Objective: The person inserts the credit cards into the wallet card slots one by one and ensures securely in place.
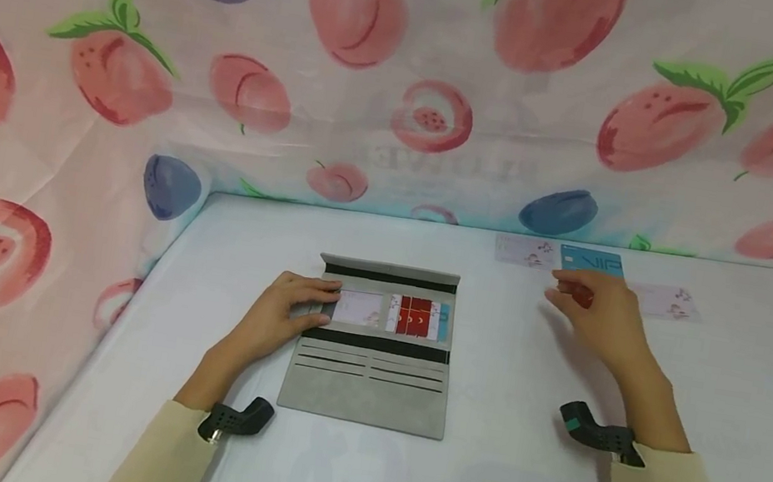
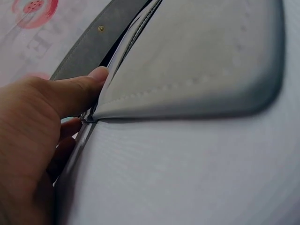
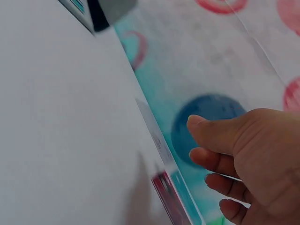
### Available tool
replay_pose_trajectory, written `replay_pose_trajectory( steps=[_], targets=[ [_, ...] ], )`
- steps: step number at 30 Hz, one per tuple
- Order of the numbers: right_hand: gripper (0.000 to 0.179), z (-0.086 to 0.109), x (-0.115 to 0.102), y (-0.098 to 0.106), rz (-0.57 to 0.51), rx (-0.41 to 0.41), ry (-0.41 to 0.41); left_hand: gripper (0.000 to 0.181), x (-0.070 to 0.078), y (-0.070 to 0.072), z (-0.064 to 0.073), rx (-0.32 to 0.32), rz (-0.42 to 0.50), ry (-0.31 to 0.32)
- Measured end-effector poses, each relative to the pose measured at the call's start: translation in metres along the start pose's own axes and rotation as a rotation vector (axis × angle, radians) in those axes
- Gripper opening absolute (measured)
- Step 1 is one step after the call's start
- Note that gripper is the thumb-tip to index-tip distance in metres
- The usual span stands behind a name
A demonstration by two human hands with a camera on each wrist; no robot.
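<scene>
A grey wallet (image 1: 368, 407) lies unfolded on the table, its slotted panel toward me. Behind its windows are a pale printed card (image 1: 357, 307) and a red card (image 1: 414, 316) with blue at its right end. My left hand (image 1: 284, 309) grips the wallet's left edge; in the left wrist view the thumb lies along the pocket edge and other fingers are partly hidden behind it. My right hand (image 1: 598, 317), fingers loosely bent, hovers over a red card (image 3: 169, 197). Nothing shows between its fingertips in the right wrist view.
At the table's back edge lie a blue card (image 1: 592, 260), a pale card (image 1: 525, 251) and another pale card (image 1: 665, 302). A fruit-printed cloth (image 1: 440, 47) hangs behind and along the left. Black wrist cameras (image 1: 237, 418) sit on both wrists.
</scene>
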State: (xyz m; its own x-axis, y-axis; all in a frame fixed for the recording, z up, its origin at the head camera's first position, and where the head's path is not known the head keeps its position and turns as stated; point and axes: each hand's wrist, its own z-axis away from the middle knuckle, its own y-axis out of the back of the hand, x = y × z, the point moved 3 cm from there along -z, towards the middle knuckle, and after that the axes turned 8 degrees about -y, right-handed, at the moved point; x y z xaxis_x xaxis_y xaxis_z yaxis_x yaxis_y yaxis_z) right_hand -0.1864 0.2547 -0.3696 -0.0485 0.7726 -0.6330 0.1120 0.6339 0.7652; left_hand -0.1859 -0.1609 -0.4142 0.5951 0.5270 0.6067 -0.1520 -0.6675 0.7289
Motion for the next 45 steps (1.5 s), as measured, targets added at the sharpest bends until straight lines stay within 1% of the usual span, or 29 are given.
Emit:
replay_pose_trajectory(
  steps=[3,6,11,14,19,22,25,27,34,41,45],
  targets=[
    [0.038,0.000,0.018,0.014,0.015,0.026,-0.072,0.036,0.002,0.001,-0.001,0.007,-0.002,-0.014],
    [0.043,0.000,0.036,0.024,0.038,0.036,-0.143,0.035,0.002,0.001,-0.001,0.020,-0.002,-0.022],
    [0.047,0.000,0.060,0.030,0.060,0.028,-0.244,0.033,0.003,0.001,0.000,0.025,0.008,-0.013],
    [0.049,0.001,0.070,0.030,0.073,0.020,-0.273,0.032,0.002,0.002,0.001,0.019,0.009,-0.002],
    [0.050,-0.001,0.078,0.024,0.068,0.019,-0.250,0.032,0.002,0.002,0.001,0.019,0.011,-0.004],
    [0.049,-0.002,0.080,0.020,0.068,0.019,-0.215,0.032,0.002,0.002,0.001,0.024,0.005,-0.020],
    [0.050,-0.003,0.080,0.018,0.076,0.021,-0.205,0.032,0.001,0.001,0.001,0.029,0.001,-0.026],
    [0.050,-0.003,0.080,0.018,0.080,0.020,-0.208,0.032,0.001,0.001,0.001,0.029,-0.004,-0.024],
    [0.053,-0.002,0.081,0.017,0.084,0.001,-0.230,0.031,0.000,0.000,0.001,0.018,0.023,0.017],
    [0.058,-0.004,0.085,0.017,0.091,-0.055,-0.227,0.031,-0.003,0.000,0.002,0.018,0.020,0.020],
    [0.058,-0.004,0.086,0.017,0.083,-0.067,-0.222,0.032,-0.004,-0.001,0.002,0.017,0.023,0.016]
  ],
)
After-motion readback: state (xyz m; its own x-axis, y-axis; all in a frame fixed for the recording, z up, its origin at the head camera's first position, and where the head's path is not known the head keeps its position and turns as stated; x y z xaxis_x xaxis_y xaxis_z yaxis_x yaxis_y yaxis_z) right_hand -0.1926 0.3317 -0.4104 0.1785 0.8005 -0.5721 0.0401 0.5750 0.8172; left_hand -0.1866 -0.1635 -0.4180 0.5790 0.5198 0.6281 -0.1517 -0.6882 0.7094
